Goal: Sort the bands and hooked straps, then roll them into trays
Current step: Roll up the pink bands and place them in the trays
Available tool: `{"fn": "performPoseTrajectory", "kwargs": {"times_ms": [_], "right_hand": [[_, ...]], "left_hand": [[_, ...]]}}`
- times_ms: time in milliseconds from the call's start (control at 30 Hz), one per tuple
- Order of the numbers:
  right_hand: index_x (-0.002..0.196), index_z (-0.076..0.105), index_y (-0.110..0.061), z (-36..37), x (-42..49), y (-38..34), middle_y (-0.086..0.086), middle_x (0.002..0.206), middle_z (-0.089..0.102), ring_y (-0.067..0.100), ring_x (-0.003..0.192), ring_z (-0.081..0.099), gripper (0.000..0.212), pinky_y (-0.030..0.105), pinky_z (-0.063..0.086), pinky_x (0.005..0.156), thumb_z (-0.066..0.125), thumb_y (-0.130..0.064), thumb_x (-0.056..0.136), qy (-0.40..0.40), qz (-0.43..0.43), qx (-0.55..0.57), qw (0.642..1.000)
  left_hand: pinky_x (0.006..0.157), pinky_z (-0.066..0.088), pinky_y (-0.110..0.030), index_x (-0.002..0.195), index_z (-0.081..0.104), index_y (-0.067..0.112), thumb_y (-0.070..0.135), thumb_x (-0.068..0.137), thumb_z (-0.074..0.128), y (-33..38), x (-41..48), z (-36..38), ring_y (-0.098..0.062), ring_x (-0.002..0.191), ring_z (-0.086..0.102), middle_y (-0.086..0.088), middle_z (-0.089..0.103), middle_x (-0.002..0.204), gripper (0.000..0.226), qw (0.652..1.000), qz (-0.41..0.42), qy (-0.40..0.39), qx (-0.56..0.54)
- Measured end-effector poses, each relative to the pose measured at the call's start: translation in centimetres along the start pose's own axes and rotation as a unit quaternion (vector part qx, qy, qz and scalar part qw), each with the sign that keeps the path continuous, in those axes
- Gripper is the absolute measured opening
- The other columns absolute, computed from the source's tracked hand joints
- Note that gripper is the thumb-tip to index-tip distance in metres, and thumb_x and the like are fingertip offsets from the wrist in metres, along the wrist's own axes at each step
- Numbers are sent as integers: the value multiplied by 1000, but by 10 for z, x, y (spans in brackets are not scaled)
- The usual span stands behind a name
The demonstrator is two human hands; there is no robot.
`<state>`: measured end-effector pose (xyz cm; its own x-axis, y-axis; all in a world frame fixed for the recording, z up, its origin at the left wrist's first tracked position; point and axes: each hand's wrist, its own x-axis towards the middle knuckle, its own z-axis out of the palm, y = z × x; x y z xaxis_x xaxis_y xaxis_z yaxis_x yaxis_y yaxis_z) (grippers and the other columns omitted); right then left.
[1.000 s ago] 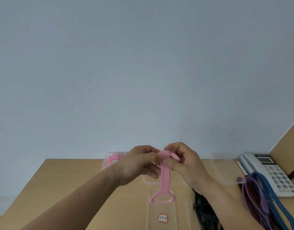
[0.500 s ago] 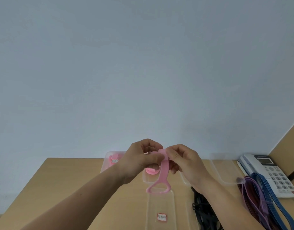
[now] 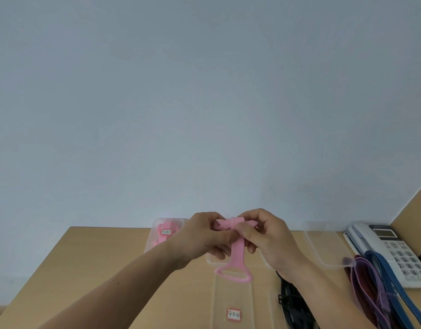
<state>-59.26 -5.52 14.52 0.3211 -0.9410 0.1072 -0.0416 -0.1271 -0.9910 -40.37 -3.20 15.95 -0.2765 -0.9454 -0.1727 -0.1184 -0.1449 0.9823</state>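
You hold one pink strap up in both hands above the light wooden table.

Your left hand and right hand both have fingers curled and clamped on the rolled top of the single flat pink strap with an oval loop end. It hangs straight down between them, its loop over the near tray. You have four clear plastic trays in view. The far-left tray holds pink rolls; how many cannot be told. The middle tray sits behind your hands, with the right tray and the near tray. Two trays carry one red-edged label each. To your right lie a tangle of black straps and a bundle of blue, purple and dark red bands, uncountable, touching one white desk telephone.
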Motion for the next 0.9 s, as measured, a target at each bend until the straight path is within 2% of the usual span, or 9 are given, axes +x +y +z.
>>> {"fn": "performPoseTrajectory", "kwargs": {"times_ms": [67, 133, 267, 367, 433, 533, 633, 767, 900], "right_hand": [[92, 70, -19, 0, -1, 1, 0, 76, 70, 12, 56, 61, 7, 23, 49, 55, 74, -16, 87, -3, -6, 0, 1000], [92, 70, -24, 0, -1, 1, 0, 79, 69, 12, 59, 62, 12, 22, 49, 58, 76, -15, 86, -4, -11, 4, 1000], [96, 70, -30, -1, 0, 1, -6, 84, 69, 11, 72, 66, 24, 22, 52, 66, 79, -19, 76, -17, -10, 7, 1000], [96, 70, -30, -1, 2, 3, -5, 87, 71, 14, 80, 68, 32, 26, 56, 70, 81, -26, 67, -19, -9, 13, 1000], [96, 69, -28, -2, 3, 4, -5, 86, 71, 15, 76, 68, 36, 25, 55, 68, 83, -31, 63, -20, -3, 35, 999], [93, 70, -23, -2, 6, 2, 3, 82, 70, 19, 64, 62, 34, 27, 51, 62, 78, -43, 68, -17, 19, 63, 998], [87, 69, -14, 1, 9, 2, 12, 78, 70, 23, 62, 61, 38, 31, 48, 56, 73, -50, 77, -6, 61, 53, 997], [79, 72, -18, 0, 10, 4, 10, 70, 69, 20, 57, 60, 24, 29, 48, 52, 69, -39, 89, -5, 73, 2, 997], [81, 72, -16, -1, 11, 6, 13, 69, 70, 19, 56, 60, 19, 29, 50, 53, 65, -29, 94, 3, 65, -29, 997]], "left_hand": [[82, 57, -44, 105, 57, -1, 17, 84, 73, 1, 0, -1, -38, 90, 70, -22, 74, 99, 32, 1000, -8, -6, -21], [83, 56, -44, 108, 54, 1, 20, 86, 72, 3, 0, -2, -42, 93, 69, -24, 73, 101, 34, 998, -14, -26, -50], [73, 55, -39, 101, 60, 6, 34, 83, 70, 6, -1, -2, -34, 81, 67, -19, 72, 98, 35, 995, -23, -15, -99], [69, 54, -37, 102, 62, 4, 29, 80, 74, 5, 2, -2, -33, 77, 63, -21, 68, 96, 35, 993, -13, 16, -114], [68, 53, -36, 106, 62, 1, 23, 78, 76, 4, 3, -3, -32, 77, 61, -21, 68, 94, 38, 993, -2, 24, -119], [71, 54, -38, 106, 64, 4, 13, 74, 77, 2, 5, -4, -31, 77, 64, -18, 67, 91, 36, 993, 22, 42, -107], [72, 56, -38, 105, 67, 10, 9, 71, 77, -1, 8, -5, -29, 76, 65, -16, 66, 97, 35, 995, 41, 56, -75], [68, 54, -30, 108, 66, 15, 13, 69, 82, -4, 11, -4, -24, 68, 64, -13, 64, 100, 42, 995, 38, 66, -56], [71, 55, -31, 109, 66, 10, 11, 72, 85, -7, 13, -7, -25, 77, 68, -20, 65, 109, 42, 997, 26, 55, -41]]}}
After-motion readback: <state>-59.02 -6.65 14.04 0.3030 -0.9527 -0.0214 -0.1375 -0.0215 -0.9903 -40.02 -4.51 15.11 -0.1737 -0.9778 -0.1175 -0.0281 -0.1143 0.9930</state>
